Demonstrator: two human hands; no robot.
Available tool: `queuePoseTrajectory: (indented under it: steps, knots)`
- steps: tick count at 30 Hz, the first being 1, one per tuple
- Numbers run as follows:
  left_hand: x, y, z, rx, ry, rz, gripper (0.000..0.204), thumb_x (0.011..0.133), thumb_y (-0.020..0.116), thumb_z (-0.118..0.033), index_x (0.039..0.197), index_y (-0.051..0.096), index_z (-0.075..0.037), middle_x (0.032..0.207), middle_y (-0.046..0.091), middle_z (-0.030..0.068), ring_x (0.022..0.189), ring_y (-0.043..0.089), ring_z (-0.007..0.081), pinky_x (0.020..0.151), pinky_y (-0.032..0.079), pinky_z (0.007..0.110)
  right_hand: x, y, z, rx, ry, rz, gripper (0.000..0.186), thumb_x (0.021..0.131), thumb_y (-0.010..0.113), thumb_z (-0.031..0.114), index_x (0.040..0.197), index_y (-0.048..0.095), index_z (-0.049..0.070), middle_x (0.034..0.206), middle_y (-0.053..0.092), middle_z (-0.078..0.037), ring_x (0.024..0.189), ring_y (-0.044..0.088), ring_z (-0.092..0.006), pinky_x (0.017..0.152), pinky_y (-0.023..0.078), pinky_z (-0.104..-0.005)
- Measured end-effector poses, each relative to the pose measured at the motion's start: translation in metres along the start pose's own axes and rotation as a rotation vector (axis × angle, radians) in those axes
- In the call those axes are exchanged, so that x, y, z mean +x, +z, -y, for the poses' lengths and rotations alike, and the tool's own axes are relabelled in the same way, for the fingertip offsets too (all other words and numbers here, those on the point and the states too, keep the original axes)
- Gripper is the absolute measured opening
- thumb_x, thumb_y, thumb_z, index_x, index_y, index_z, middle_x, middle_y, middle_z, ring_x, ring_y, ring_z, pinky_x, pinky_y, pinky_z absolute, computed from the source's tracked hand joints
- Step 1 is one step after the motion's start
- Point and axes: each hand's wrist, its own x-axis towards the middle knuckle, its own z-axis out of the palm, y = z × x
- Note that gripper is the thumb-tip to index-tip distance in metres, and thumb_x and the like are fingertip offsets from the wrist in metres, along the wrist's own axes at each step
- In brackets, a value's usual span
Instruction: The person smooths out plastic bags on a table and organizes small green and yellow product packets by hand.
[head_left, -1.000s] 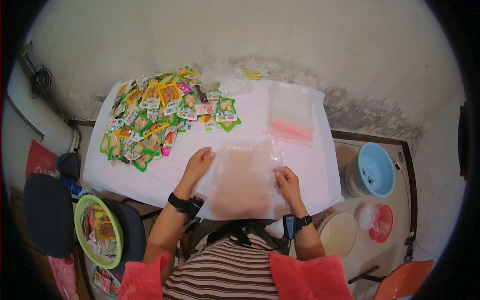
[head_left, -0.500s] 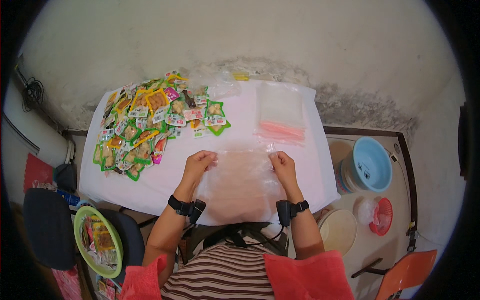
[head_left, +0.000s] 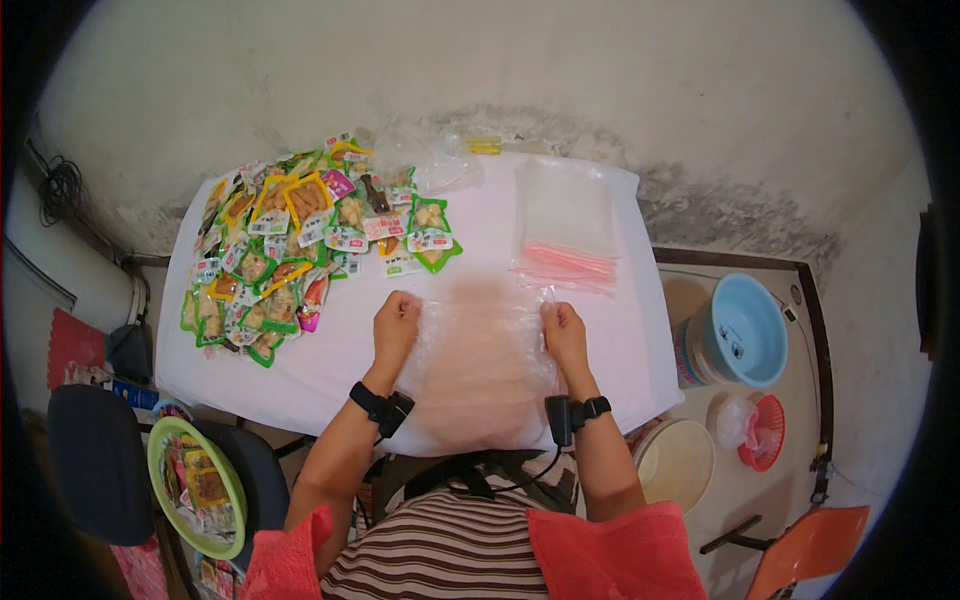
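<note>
A clear plastic bag [head_left: 480, 360] is stretched out flat over the near middle of the white-covered table. My left hand [head_left: 398, 325] is closed on its upper left edge. On the upper right edge my right hand [head_left: 563, 332] grips it the same way, fingers pinched. The bag looks to have nothing in it. Farther back on the right lies a stack of clear bags [head_left: 567, 215] with pinkish-red edges. To the left, a heap of small sealed snack packets [head_left: 270, 255] with green, yellow and pink borders covers that part of the table.
Crumpled clear plastic [head_left: 435, 165] and a yellow item [head_left: 484, 146] lie at the table's back edge. A green basin of packets [head_left: 240, 500] stands at lower left by a dark chair [head_left: 95, 460]. On the right are a blue basin [head_left: 765, 345], a red basket [head_left: 768, 455] and an orange chair [head_left: 815, 560].
My left hand has shifted slightly up and curled tighter on the bag's edge. The bag's upper part has spread a little, while the right hand stays nearly in place.
</note>
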Motion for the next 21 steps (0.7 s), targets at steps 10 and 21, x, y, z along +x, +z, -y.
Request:
queuePoseTrajectory:
  steps: [10, 21]
  knots:
    - [0.003, 0.000, 0.008, 0.247, 0.125, -0.046, 0.010, 0.082, 0.059, -0.012, 0.082, 0.056, -0.003, 0.067, 0.058, 0.0096, 0.060, 0.057, 0.0211, 0.058, 0.045, 0.031, -0.003, -0.012, 0.035, -0.406, 0.031, 0.087, 0.038, 0.082, 0.056, 0.039, 0.078, 0.054, 0.001, 0.069, 0.060, -0.018, 0.069, 0.058, -0.0367, 0.062, 0.045, -0.0410]
    - [0.008, 0.004, 0.014, 0.236, 0.120, 0.007, 0.010, 0.081, 0.060, -0.013, 0.085, 0.056, -0.004, 0.067, 0.059, 0.0094, 0.060, 0.058, 0.0226, 0.057, 0.045, 0.032, 0.012, -0.011, 0.038, -0.275, -0.001, -0.048, 0.031, 0.081, 0.058, 0.036, 0.076, 0.059, 0.005, 0.066, 0.060, -0.013, 0.062, 0.058, -0.0322, 0.056, 0.044, -0.0405]
